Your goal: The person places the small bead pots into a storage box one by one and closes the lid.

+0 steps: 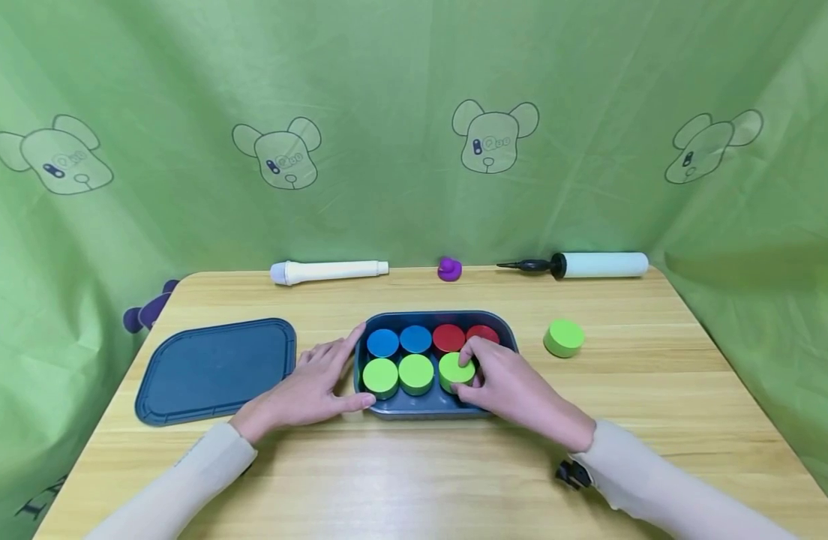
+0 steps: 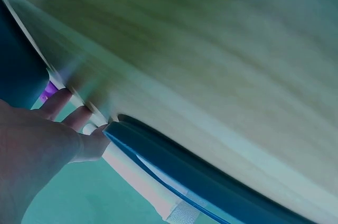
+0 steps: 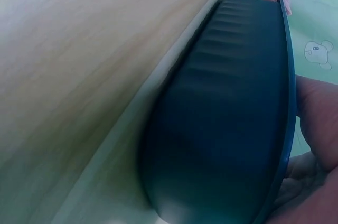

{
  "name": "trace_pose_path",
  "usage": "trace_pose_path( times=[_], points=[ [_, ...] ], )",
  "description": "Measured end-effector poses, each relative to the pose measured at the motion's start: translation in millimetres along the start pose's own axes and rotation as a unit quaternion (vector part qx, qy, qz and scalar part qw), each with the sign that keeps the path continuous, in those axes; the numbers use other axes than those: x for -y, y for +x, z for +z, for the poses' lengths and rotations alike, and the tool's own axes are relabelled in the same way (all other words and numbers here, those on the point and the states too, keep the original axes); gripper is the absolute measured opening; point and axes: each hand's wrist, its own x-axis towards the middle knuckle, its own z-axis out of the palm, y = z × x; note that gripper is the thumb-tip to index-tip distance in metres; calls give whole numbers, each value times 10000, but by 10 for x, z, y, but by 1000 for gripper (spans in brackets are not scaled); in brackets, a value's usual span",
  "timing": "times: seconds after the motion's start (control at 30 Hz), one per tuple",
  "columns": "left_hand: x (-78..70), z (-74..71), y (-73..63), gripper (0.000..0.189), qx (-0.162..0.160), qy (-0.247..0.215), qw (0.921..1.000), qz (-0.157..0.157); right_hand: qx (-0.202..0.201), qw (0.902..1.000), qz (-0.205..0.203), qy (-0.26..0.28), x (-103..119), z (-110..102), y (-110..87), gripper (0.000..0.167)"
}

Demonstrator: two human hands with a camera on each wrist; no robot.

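Note:
A dark blue box [image 1: 421, 413] lies lengthwise on the table and holds two rows of round blocks. My right hand [image 1: 511, 381] reaches over its right end and pinches a green block [image 1: 457, 370] between thumb and fingers in the front row. Left of that block sit two more green blocks [image 1: 416, 373]. Behind them are two blue blocks [image 1: 383, 343] and two red blocks [image 1: 448, 338], one partly hidden by the hand. My left hand [image 1: 311, 384] spans the box's left end, extended thumb and index finger at its rim. The right wrist view shows the box's outer wall [image 3: 227, 97].
A dark blue lid [image 1: 218, 367] lies flat to the left, close beside the left hand. One green block [image 1: 563, 338] stands on the table to the right. Along the back edge lie a white microphone-like stick [image 1: 333, 271], a purple rubber duck [image 1: 449, 269] and a hand pump [image 1: 599, 265].

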Motion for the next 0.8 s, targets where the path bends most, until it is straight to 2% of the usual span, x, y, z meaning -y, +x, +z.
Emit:
trace_pose_path(
  times=[0.33, 0.8],
  points=[
    [-2, -17, -5, 112, -59, -34, 9999, 109, -5, 9998, -52, -180, -6, 59, 36, 35],
    [9, 5, -3, 112, -27, 19, 10000, 40, 207, 9997, 136, 91, 48, 45, 43, 35]
  ],
)
